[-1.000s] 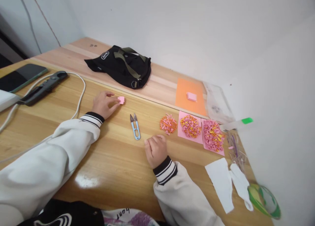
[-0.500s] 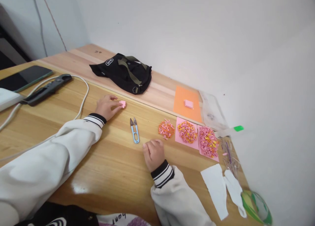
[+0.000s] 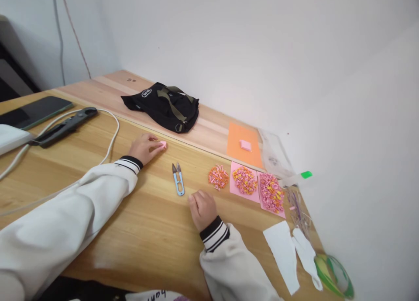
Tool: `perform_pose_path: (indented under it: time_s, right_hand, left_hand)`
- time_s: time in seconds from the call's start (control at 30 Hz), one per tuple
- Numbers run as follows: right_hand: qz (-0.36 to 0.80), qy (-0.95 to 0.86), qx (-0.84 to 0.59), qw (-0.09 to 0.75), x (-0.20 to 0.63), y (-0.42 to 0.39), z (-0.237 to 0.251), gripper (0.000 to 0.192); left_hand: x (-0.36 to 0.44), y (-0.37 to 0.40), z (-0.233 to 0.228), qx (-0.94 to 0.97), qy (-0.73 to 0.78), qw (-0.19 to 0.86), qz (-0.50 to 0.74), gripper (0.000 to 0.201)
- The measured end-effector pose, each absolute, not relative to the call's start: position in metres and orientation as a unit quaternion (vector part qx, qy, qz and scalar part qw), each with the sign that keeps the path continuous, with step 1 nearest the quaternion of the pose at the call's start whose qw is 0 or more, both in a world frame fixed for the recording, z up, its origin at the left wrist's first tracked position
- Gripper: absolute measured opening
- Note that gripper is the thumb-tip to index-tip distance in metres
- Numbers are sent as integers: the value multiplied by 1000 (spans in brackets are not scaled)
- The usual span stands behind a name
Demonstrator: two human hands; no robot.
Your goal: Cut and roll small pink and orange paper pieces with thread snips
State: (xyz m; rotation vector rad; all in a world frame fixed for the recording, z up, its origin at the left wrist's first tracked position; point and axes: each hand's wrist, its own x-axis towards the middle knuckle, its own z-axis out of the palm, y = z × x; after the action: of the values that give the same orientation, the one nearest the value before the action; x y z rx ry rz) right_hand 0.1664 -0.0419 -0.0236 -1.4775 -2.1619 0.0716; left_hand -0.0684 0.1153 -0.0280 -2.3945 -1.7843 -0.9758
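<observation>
On the wooden counter (image 3: pixel 153 231) in front of me, my left hand (image 3: pixel 146 147) reaches out with its fingertips pinched together on a small pink paper piece (image 3: pixel 162 145), which rests on the wood just ahead of my thumb. My right hand (image 3: pixel 202 209) lies nearer to me, curled into a loose fist with nothing visible in it; I cannot tell whether anything sits inside. Between my two hands lie the blue-handled snips (image 3: pixel 177 179), blades pointing away from me, touched by neither hand. To the right of the snips is a loose heap of orange and pink paper bits (image 3: pixel 218 177), then two more heaps on pink sheets (image 3: pixel 255 186). Beyond them an orange sheet (image 3: pixel 244 145) carries a small pink pad. A black bag (image 3: pixel 163 105) sits farther back, and a white cable (image 3: pixel 113 135) curves past my left sleeve.
</observation>
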Motion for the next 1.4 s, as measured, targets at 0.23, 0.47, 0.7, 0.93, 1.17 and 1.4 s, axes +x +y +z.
perform_pose_path:
  time_s: [0.23,0.47,0.7,0.93,1.17,1.4]
  right_hand:
    - [23,-803,-543,243,164,-42,-22,37]
    - [26,-814,-539,218,155,-36,-22,28]
    - [-4,-799,-549,244,143,-23,-23,23]
    - [-8,-772,-562,296,149,-26,-26,22]
    - [-3,-776,-554,302,149,-26,-29,23]
    - [19,-768,-570,292,148,-26,-26,20]
  left_hand:
    - [-74,120,-22,-705,-591,12,-393,30]
    - [-75,113,-10,-656,-569,-48,-493,29]
    - [-64,122,-12,-805,-481,100,-333,30]
    - [-64,119,-21,-838,-464,154,-243,31]
    - [-71,118,-17,-778,-508,76,-362,32]
    - [-58,60,1,-890,-403,68,-205,30]
